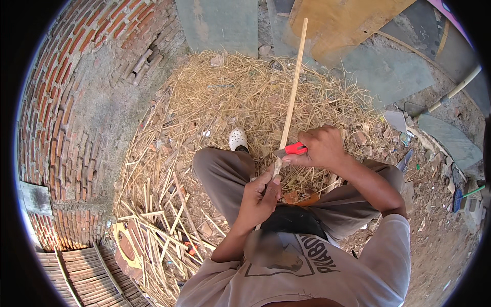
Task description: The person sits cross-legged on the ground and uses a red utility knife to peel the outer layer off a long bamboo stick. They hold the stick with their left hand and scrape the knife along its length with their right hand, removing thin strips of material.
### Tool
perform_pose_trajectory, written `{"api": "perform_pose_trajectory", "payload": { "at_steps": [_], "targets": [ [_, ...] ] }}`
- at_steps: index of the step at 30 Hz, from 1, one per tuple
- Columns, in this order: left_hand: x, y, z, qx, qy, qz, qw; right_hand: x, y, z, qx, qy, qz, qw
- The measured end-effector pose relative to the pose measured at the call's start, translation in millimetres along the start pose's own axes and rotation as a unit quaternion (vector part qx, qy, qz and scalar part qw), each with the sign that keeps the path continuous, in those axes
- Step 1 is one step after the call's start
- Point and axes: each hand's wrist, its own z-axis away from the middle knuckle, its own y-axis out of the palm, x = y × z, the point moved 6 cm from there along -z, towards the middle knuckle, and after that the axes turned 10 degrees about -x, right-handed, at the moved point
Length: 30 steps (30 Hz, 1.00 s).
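Note:
A long, pale wooden strip (pixel 293 92) slants up and away from my lap, its near end running down through my hands. My left hand (pixel 261 198) is closed round the lower part of the strip, thumb along it. Just above, my right hand (pixel 323 147) grips a knife with a red handle (pixel 295 148). The knife's blade lies against the strip, a little beyond my left fingers. Where the blade meets it, the strip looks pale and freshly cut. My right fingers hide much of the handle.
Straw-like shavings (pixel 245 87) cover the ground ahead. At the lower left lies a pile of thin strips (pixel 163 225) beside a yellow piece (pixel 125 245). A brick wall (pixel 76 102) rises on the left. Flat grey sheets (pixel 220 25) stand at the back, and a pale pole (pixel 455 89) leans at the right.

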Motion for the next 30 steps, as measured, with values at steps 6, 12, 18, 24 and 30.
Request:
{"api": "perform_pose_trajectory", "payload": {
  "at_steps": [6, 12, 18, 24, 30],
  "targets": [
    [-6, 2, -9, -0.003, 0.025, -0.017, 1.0, -7, -6, -13, -0.023, -0.013, 0.021, 0.999],
    [10, 13, 19, 0.074, -0.091, 0.102, 0.988, -111, -13, -19, 0.018, 0.216, 0.128, 0.968],
    [13, 3, 4, 0.045, -0.189, 0.285, 0.939, -18, 2, -3, 0.059, 0.064, 0.02, 0.996],
    [31, 14, 12, 0.106, -0.267, 0.508, 0.812, -62, 2, -7, 0.031, 0.139, 0.071, 0.987],
    [35, 16, 18, 0.115, -0.27, 0.563, 0.772, -42, 2, -5, 0.031, 0.1, 0.051, 0.993]
  ]
}}
